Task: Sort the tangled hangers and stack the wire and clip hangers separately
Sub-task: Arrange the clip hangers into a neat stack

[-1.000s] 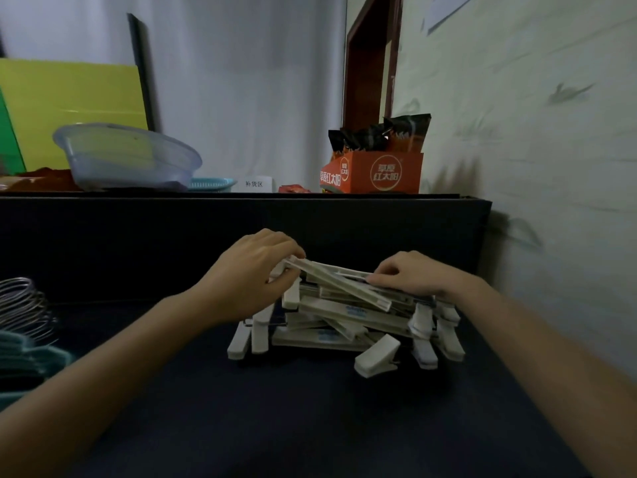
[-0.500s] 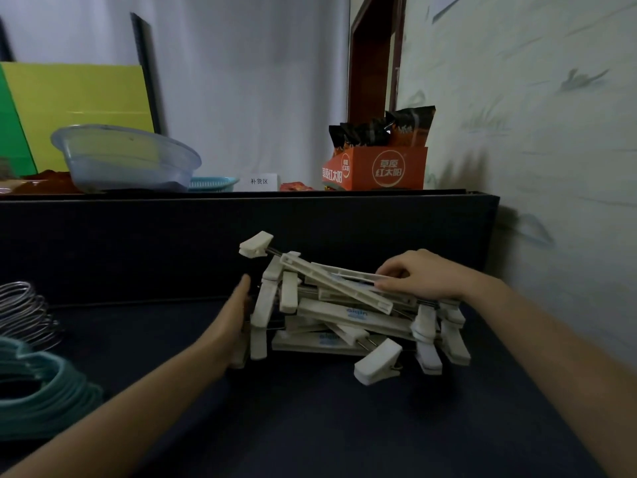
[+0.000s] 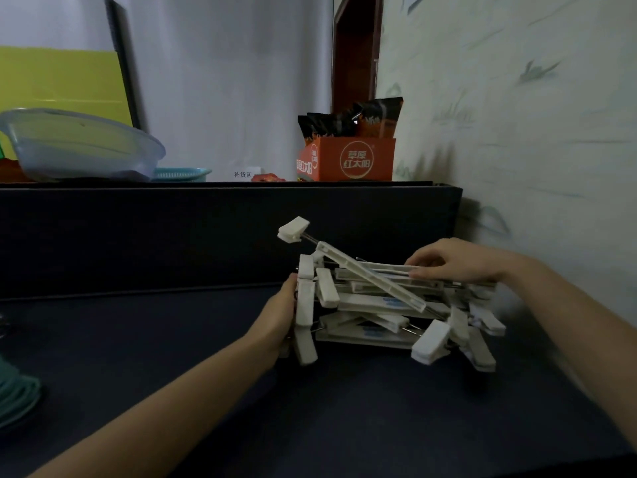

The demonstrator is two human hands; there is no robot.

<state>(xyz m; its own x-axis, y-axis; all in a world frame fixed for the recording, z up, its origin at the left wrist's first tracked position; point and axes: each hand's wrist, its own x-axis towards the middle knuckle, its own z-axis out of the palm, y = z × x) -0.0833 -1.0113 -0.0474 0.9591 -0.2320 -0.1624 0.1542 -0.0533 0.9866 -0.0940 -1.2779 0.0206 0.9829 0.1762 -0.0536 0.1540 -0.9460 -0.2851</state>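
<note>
- The pile of white clip hangers (image 3: pixel 386 305) sits on the dark table (image 3: pixel 344 426), near the back panel (image 3: pixel 172 236) and close to the wall on the right. It is messy and lumpy, not flat. It could tip or slide apart, because the bars lie crossed at many angles.
- The left hand (image 3: pixel 275 319) presses flat against the left end of the pile, fingers together, not wrapped around anything. If it pushes too hard, the whole pile may slide toward the right edge and the loose clips (image 3: pixel 431 345) there could fall off.
- The right hand (image 3: pixel 458 262) rests on top of the pile, fingers bent down onto the top bars. I cannot tell if it grips one or only presses. If it lets go early, the top may spring up.
- One slanted hanger (image 3: pixel 370 276) sticks up, with a clip (image 3: pixel 293 229) high in the air at its end. It could catch on the others and drag them along if it is pulled.
- The clips can pinch a finger.
- Green hangers (image 3: pixel 15 398) lie far left, well apart. I think the two kinds could get mixed again only if the white pile slid that way.
</note>
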